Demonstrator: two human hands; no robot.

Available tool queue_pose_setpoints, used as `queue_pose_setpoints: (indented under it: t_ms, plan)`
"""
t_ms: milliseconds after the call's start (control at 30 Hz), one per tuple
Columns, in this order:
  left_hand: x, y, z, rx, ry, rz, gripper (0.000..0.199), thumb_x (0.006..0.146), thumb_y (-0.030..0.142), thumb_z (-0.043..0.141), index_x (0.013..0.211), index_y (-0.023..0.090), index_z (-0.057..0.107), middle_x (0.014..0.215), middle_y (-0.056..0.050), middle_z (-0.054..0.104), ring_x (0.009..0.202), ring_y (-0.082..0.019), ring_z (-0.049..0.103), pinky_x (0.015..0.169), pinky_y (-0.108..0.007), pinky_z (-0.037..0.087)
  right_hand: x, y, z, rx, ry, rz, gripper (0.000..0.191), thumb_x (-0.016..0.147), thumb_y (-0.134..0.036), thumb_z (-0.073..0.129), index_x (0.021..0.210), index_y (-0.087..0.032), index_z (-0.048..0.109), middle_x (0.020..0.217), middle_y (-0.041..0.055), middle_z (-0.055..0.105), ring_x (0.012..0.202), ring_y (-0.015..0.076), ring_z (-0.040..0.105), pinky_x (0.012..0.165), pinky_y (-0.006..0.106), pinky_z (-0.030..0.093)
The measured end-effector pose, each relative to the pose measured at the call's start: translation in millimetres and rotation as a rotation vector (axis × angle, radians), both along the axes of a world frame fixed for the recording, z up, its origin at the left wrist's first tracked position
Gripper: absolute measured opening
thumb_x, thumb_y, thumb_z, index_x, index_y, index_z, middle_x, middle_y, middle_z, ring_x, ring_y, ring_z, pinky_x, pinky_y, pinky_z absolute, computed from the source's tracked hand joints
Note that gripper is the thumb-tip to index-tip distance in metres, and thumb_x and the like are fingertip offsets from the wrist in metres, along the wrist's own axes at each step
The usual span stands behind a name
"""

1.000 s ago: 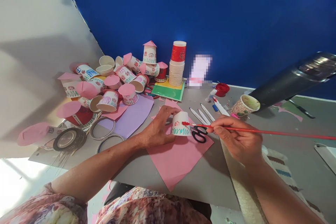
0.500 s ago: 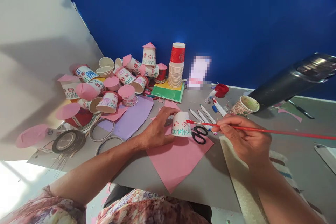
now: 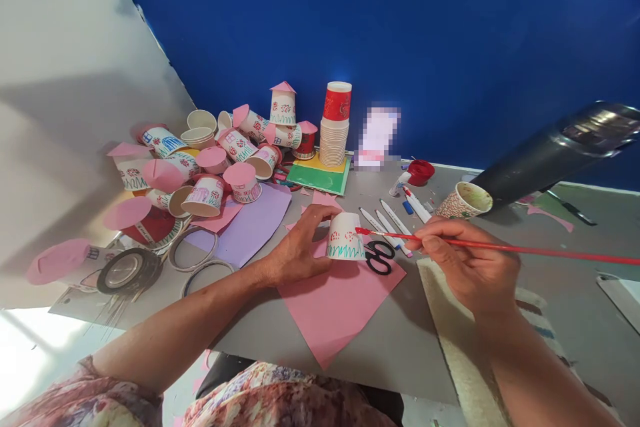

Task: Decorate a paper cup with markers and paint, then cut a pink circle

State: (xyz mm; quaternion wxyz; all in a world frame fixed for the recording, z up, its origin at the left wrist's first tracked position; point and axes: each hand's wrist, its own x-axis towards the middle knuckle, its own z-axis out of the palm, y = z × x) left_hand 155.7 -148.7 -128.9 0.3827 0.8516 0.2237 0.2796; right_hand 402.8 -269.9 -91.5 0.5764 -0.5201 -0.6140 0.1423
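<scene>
My left hand (image 3: pixel 303 247) grips a white paper cup (image 3: pixel 345 230) that stands mouth down, with red dabs on its side and a green zigzag round its lower edge. Between the fingers and thumb of my right hand (image 3: pixel 463 260) is a long red paintbrush (image 3: pixel 485 248). The brush's red tip meets the cup's right side. Under the cup lies a pink paper sheet (image 3: pixel 340 307), and black-handled scissors (image 3: pixel 380 257) rest just right of the cup. Several white markers (image 3: pixel 397 215) lie behind the scissors.
Decorated cups with pink paper tops (image 3: pixel 245 181) crowd the left. A tall cup stack (image 3: pixel 334 140) stands on a green and yellow pad (image 3: pixel 320 175). To the right are a patterned cup (image 3: pixel 457 201), a dark flask (image 3: pixel 540 157) and a cloth (image 3: pixel 445 320). Tape rolls (image 3: pixel 129 270) lie left.
The camera view has shifted very slightly. My hands, the cup and the paintbrush hold nearly the same places, the tip still at the cup's right side.
</scene>
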Motion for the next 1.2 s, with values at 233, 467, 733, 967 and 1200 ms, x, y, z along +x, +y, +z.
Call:
queue_pose_setpoints:
  t_ms: [233,467,733,967,1200]
  plan:
    - [0.5,0.3,-1.5,-0.058,-0.016,-0.010,0.076,0.073,0.008,0.073,0.141,0.026,0.045,0.141,-0.011,0.054,0.136,-0.029,0.056,0.118,-0.053,0.048,-1.4,-1.1,-1.0,-0.021,-0.020,-0.026,0.014,0.097,-0.029,0.067,0.087,-0.027,0.075,0.072,0.0008,0.076,0.066,0.0188,0.069,0.061,0.031,0.053]
    - [0.8,0.5,-1.2,-0.047,-0.031,-0.022,0.075,0.074,0.008,0.072,0.142,0.027,0.045,0.142,-0.012,0.055,0.136,-0.030,0.056,0.118,-0.054,0.049,-3.9,0.2,0.5,-0.034,-0.017,-0.004,0.014,0.097,-0.029,0.067,0.086,-0.026,0.074,0.071,0.0007,0.075,0.067,0.0191,0.069,0.062,0.032,0.053]
    - [1.0,1.6,-2.8,-0.054,-0.054,-0.008,0.072,0.077,0.016,0.075,0.141,0.025,0.045,0.142,-0.013,0.055,0.135,-0.030,0.057,0.119,-0.054,0.047,-0.1,0.4,-0.4,-0.010,-0.056,0.034,0.013,0.098,-0.026,0.066,0.087,-0.026,0.074,0.072,0.0006,0.076,0.067,0.0185,0.069,0.062,0.031,0.054]
    - [0.8,2.5,-4.7,-0.065,-0.063,-0.011,0.073,0.076,0.013,0.074,0.141,0.026,0.046,0.142,-0.012,0.055,0.136,-0.030,0.057,0.120,-0.053,0.046,1.0,-0.3,-3.0,-0.038,-0.034,0.033,0.016,0.098,-0.031,0.067,0.084,-0.025,0.074,0.071,0.0020,0.076,0.068,0.0200,0.070,0.061,0.032,0.054]
    - [1.2,2.4,-4.8,-0.066,-0.050,-0.002,0.070,0.079,0.020,0.077,0.142,0.026,0.045,0.143,-0.012,0.055,0.137,-0.030,0.056,0.122,-0.053,0.046,-0.2,0.0,-0.8,-0.019,0.048,0.045,0.014,0.099,-0.030,0.066,0.088,-0.025,0.075,0.071,0.0012,0.075,0.066,0.0182,0.069,0.059,0.030,0.054]
